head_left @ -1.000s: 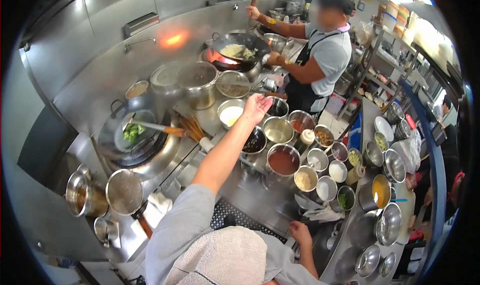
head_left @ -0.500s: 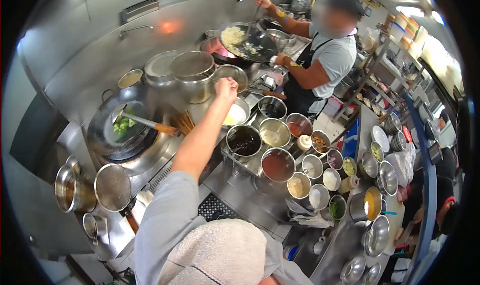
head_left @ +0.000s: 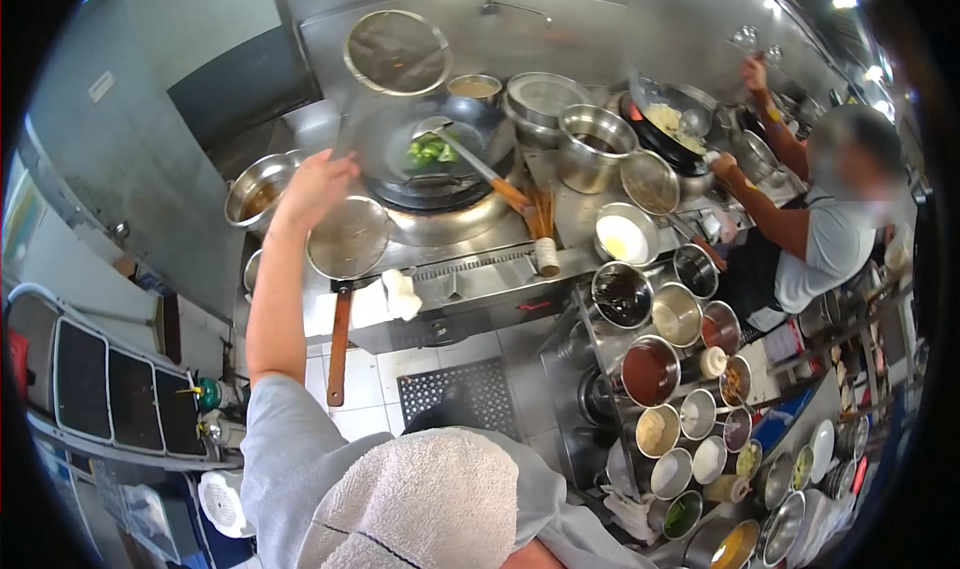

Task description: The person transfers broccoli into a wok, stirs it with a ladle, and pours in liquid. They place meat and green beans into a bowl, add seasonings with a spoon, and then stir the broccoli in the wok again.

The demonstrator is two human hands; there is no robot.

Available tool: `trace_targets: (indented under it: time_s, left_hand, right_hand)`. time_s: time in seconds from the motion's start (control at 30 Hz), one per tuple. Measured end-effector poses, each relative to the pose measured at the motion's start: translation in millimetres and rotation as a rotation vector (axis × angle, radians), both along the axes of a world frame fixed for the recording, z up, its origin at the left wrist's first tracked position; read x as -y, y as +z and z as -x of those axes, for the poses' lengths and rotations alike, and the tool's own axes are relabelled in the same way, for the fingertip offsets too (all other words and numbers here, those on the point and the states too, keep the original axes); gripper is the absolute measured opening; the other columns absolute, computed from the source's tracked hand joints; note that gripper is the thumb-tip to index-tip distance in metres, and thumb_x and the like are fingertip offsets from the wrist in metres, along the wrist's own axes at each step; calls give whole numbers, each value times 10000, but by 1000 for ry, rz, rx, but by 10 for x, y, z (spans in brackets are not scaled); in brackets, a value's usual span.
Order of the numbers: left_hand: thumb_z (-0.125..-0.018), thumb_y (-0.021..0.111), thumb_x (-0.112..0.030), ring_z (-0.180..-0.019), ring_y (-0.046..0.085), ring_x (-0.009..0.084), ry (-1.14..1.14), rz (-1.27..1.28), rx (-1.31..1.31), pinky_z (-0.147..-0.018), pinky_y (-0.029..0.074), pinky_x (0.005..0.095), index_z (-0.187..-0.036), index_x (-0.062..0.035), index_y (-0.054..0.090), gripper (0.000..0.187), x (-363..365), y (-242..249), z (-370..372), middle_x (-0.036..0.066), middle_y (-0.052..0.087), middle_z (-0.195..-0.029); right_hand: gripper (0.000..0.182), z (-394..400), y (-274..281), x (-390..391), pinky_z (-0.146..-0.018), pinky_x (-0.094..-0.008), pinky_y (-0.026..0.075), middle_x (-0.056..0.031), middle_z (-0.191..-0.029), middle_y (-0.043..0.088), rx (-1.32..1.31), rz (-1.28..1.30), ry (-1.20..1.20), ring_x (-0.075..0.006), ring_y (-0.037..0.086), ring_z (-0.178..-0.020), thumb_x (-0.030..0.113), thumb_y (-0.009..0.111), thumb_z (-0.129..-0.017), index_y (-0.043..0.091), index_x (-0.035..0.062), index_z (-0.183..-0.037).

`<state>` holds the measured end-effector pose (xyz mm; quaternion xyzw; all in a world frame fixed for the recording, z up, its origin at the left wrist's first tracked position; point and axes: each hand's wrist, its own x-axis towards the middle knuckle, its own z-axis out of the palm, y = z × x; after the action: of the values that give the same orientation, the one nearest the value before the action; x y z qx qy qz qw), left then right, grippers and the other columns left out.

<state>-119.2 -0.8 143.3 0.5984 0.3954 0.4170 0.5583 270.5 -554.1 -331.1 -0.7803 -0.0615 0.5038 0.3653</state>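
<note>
My left hand (head_left: pixel 318 184), fingers closed, grips the handle of a round mesh strainer (head_left: pixel 398 52), smeared by motion. The strainer is raised above the left side of the stove. Below and to its right stands a dark wok (head_left: pixel 385 174) with green vegetables (head_left: pixel 432 150) in it. A ladle (head_left: pixel 485 172) with a wooden handle rests across the wok. Beneath my hand lies another strainer (head_left: pixel 348 239) with a long wooden handle. A steel pot (head_left: pixel 598 174) farther right is uncovered, with something dark inside. My right hand is out of view.
Left of the wok stands a pot of brownish liquid (head_left: pixel 258 194). Several steel containers of sauces, such as a red-brown one (head_left: pixel 650 369), crowd the counter at right. A co-worker (head_left: pixel 825 239) handles a second wok (head_left: pixel 655 134). A black mat (head_left: pixel 458 394) lies on the floor.
My left hand has lifted the strainer off the steel pot and carried it left past the wok. The view has turned left. The co-worker still holds the second wok.
</note>
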Motion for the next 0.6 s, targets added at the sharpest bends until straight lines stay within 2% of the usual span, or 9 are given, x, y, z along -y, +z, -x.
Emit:
trace_targets:
  time_s: [0.03, 0.07, 0.2, 0.27, 0.33, 0.4, 0.47, 0.5, 0.6]
  left_hand:
    - [-847, 509, -8, -903, 587, 159, 79, -122, -197, -752, 468, 292, -1122, 31, 523, 279, -5, -58, 293, 108, 614, -957]
    - [-832, 515, -3, -916, 580, 158, 110, 119, 93, -768, 460, 293, -1134, 33, 518, 305, -20, -89, 471, 103, 618, -950]
    - [-806, 532, -44, -864, 596, 181, 397, 39, -214, -740, 480, 319, -1168, 44, 516, 372, -439, -185, 815, 120, 623, -958]
    - [-806, 515, -71, -878, 620, 218, 522, 5, -366, -756, 499, 346, -1154, 47, 528, 367, -969, -334, 905, 154, 634, -955]
    - [-819, 512, -104, -895, 647, 318, 614, -412, -918, -766, 520, 416, -1109, 54, 560, 333, -1972, -896, 1109, 217, 652, -949]
    - [-818, 535, -90, -811, 667, 360, 586, -535, -1253, -670, 544, 428, -1092, 68, 580, 320, -2490, -1077, 1055, 265, 650, -949]
    - [-807, 545, -72, -923, 630, 399, 506, -450, -1270, -780, 522, 460, -1015, 70, 615, 262, -2892, -1398, 989, 295, 623, -1002]
    - [-801, 550, -63, -979, 611, 419, 460, -406, -1278, -836, 510, 475, -977, 70, 632, 236, -3049, -1544, 965, 309, 610, -1028]
    - [-829, 515, -103, -946, 620, 437, 227, -543, -1508, -813, 516, 481, -899, 19, 653, 197, -3054, -1457, 922, 281, 634, -993]
  right_hand:
    - [201, -5, -61, -17, -538, -368, 525, -160, -797, 668, -15, 16, 5, -258, 650, -636, 137, 460, -874, 615, 50, -969]
    - [200, -3, -117, -39, -532, -368, 525, -160, -794, 667, -30, 28, 7, -257, 650, -632, 135, 456, -875, 611, 52, -970]
    - [195, 82, -403, -74, -507, -368, 526, -160, -785, 663, -73, 66, 20, -251, 646, -614, 125, 442, -879, 599, 58, -974]
    - [193, 82, -744, 22, -494, -368, 527, -160, -780, 662, -114, 45, 2, -248, 644, -606, 119, 435, -881, 593, 60, -976]
    - [192, 48, -1232, 145, -482, -368, 528, -160, -775, 660, -239, 2, -75, -245, 643, -597, 114, 428, -883, 586, 63, -978]
    - [179, 251, -597, -145, -479, -365, 518, -164, -751, 649, -35, 54, 42, -252, 638, -591, 110, 434, -881, 586, 54, -958]
    - [169, 538, 87, -549, -485, -372, 507, -165, -724, 635, 126, 104, 82, -264, 632, -586, 103, 450, -874, 587, 41, -951]
    - [165, 667, 262, -734, -511, -380, 508, -165, -723, 636, 136, 91, 87, -269, 636, -615, 107, 469, -866, 595, 39, -947]
    - [159, 925, 646, -852, -588, -404, 508, -165, -721, 639, 172, 74, 75, -282, 649, -700, 117, 526, -841, 620, 32, -938]
